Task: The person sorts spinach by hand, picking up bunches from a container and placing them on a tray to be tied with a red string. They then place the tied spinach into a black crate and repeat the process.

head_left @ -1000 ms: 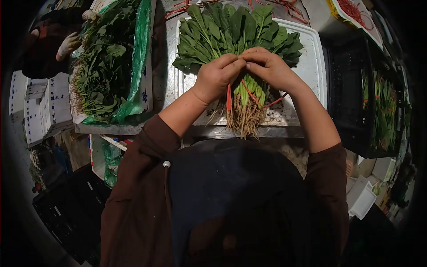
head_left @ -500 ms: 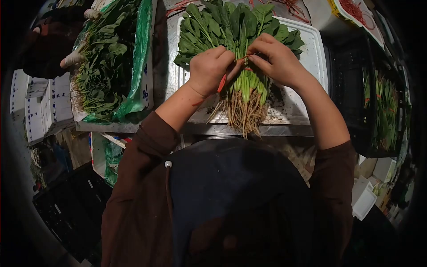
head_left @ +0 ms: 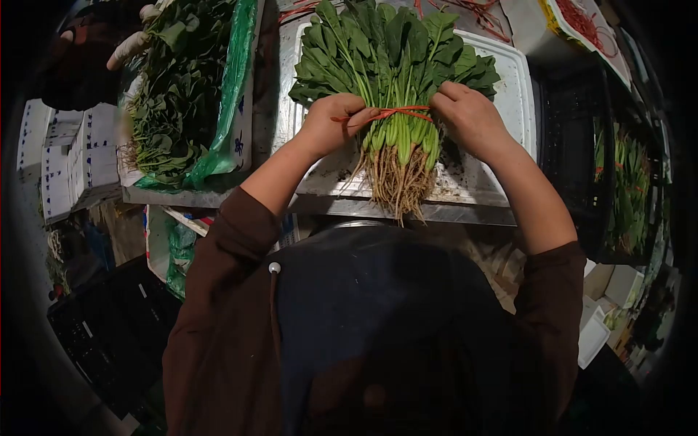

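Observation:
A bunch of spinach lies on a white foam lid, its leaves pointing away from me and its brown roots over the near edge. Across the pale green stems runs a red tie. My left hand pinches one end of the tie at the left side of the bunch, a short tail sticking out past the fingers. At the right side, my right hand has its fingers closed on the other end of the tie.
To the left stands a box of loose leafy greens lined with green plastic; a co-worker's gloved hand is beside it. Red ties lie behind the lid. A black crate stands at the right, near tied greens.
Both hands have moved apart from the middle of the bunch, drawing the red tie out across the stems. The co-worker's gloved hand has shifted slightly up.

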A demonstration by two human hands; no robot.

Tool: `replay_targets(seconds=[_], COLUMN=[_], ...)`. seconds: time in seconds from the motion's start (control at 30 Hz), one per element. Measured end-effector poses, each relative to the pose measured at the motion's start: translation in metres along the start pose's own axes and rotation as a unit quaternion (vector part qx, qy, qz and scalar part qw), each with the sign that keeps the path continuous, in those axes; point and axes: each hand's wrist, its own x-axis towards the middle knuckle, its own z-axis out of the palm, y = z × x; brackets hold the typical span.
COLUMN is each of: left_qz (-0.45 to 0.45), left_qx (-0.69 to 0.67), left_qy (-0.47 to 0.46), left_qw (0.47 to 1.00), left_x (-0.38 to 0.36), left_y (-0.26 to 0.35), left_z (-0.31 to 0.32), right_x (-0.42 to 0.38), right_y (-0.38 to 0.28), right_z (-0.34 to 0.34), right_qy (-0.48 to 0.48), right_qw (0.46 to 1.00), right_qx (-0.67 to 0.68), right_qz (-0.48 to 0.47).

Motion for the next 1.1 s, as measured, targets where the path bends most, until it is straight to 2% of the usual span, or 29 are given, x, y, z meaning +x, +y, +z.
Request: replay_targets(seconds=[0.03, 0.07, 0.1, 0.13, 0.17, 0.2, 0.23, 0.27, 0.3, 0.37, 0.4, 0.43, 0.47, 0.5, 0.53, 0.57, 0.6, 0.67, 0.7, 0.73, 0.77, 0.83, 0.87, 0.9, 0.97, 1.0, 1.03, 1.1], left_qz=[0.0, -0.028, -0.055, -0.126, -0.185, -0.242, -0.309, -0.343, -0.374, -0.388, -0.4, -0.408, -0.392, -0.332, -0.33, -0.41, -0.409, -0.386, -0.371, -0.358, -0.348, -0.296, -0.255, -0.254, -0.223, -0.176, -0.176, -0.125], left_qx=[-0.001, -0.071, -0.142, -0.165, -0.175, -0.185, -0.126, -0.191, -0.255, -0.391, -0.449, -0.532, -0.601, -0.613, -0.61, -0.513, -0.512, -0.543, -0.552, -0.563, -0.565, -0.594, -0.587, -0.585, -0.541, -0.575, -0.573, -0.563], left_qy=[0.003, -0.003, -0.01, -0.045, -0.039, -0.033, -0.034, -0.02, -0.008, -0.021, -0.028, -0.049, 0.023, -0.036, -0.065, -0.051, -0.04, -0.03, -0.047, -0.059, -0.067, -0.013, -0.044, -0.048, -0.063, -0.073, -0.074, -0.028], left_qw=[1.0, 0.997, 0.988, 0.977, 0.966, 0.952, 0.942, 0.919, 0.891, 0.834, 0.799, 0.74, 0.696, 0.717, 0.718, 0.752, 0.754, 0.745, 0.745, 0.743, 0.745, 0.748, 0.767, 0.769, 0.809, 0.795, 0.797, 0.816], left_x=[-0.003, -0.006, -0.009, -0.013, -0.019, -0.022, -0.023, -0.026, -0.028, -0.025, -0.023, -0.023, -0.013, -0.009, -0.005, 0.0, 0.0, -0.003, -0.007, -0.011, -0.013, -0.021, -0.023, -0.023, -0.019, -0.016, -0.013, -0.01], left_y=[-0.001, -0.003, -0.005, -0.002, 0.003, 0.007, 0.0, 0.0, -0.002, -0.014, -0.007, -0.033, -0.001, -0.013, -0.017, 0.011, 0.007, 0.002, 0.001, -0.001, 0.005, 0.016, 0.004, 0.006, 0.016, 0.016, 0.026, 0.062], left_z=[0.004, 0.006, 0.008, 0.004, 0.001, -0.001, 0.001, 0.004, 0.007, 0.013, 0.011, 0.024, 0.026, 0.031, 0.034, 0.022, 0.024, 0.022, 0.02, 0.018, 0.017, 0.013, 0.013, 0.006, -0.009, -0.01, -0.012, -0.017], right_x=[-0.003, -0.007, -0.013, -0.018, -0.026, -0.038, -0.053, -0.056, -0.059, -0.045, -0.041, -0.035, -0.031, -0.025, -0.019, -0.012, -0.006, -0.002, 0.003, 0.008, 0.01, -0.002, -0.001, -0.002, -0.01, -0.012, -0.014, -0.024], right_y=[-0.003, -0.008, -0.015, -0.018, -0.013, -0.002, 0.011, 0.015, 0.011, -0.008, 0.0, -0.008, -0.015, -0.016, -0.011, -0.018, -0.025, -0.033, -0.035, -0.033, -0.036, -0.057, -0.062, -0.069, -0.082, -0.082, -0.08, -0.079], right_z=[0.001, 0.001, -0.001, -0.001, 0.004, 0.02, 0.04, 0.041, 0.042, 0.035, 0.042, 0.049, 0.052, 0.049, 0.074, 0.065, 0.05, 0.04, 0.056, 0.083, 0.072, 0.027, 0.027, 0.014, -0.023, -0.024, -0.024, -0.042], right_qy=[0.015, 0.015, 0.007, 0.002, -0.004, 0.0, 0.001, 0.003, -0.008, 0.022, -0.032, 0.003, 0.029, 0.01, 0.007, 0.033, 0.006, 0.031, 0.051, 0.055, 0.056, 0.102, 0.104, 0.109, 0.147, 0.149, 0.163, 0.16], right_qw=[1.0, 1.0, 0.992, 0.971, 0.939, 0.94, 0.899, 0.848, 0.752, 0.622, 0.615, 0.527, 0.505, 0.527, 0.522, 0.499, 0.525, 0.481, 0.482, 0.534, 0.583, 0.581, 0.57, 0.569, 0.616, 0.613, 0.624, 0.654], right_qx=[-0.003, -0.006, 0.073, 0.15, 0.216, 0.212, 0.277, 0.339, 0.475, 0.613, 0.616, 0.73, 0.734, 0.704, 0.692, 0.744, 0.678, 0.761, 0.759, 0.703, 0.641, 0.718, 0.724, 0.724, 0.702, 0.704, 0.694, 0.662], right_qz=[0.025, 0.023, 0.106, 0.188, 0.268, 0.268, 0.339, 0.406, 0.457, 0.487, 0.492, 0.436, 0.454, 0.476, 0.499, 0.442, 0.515, 0.433, 0.435, 0.467, 0.497, 0.369, 0.374, 0.374, 0.326, 0.326, 0.318, 0.329])
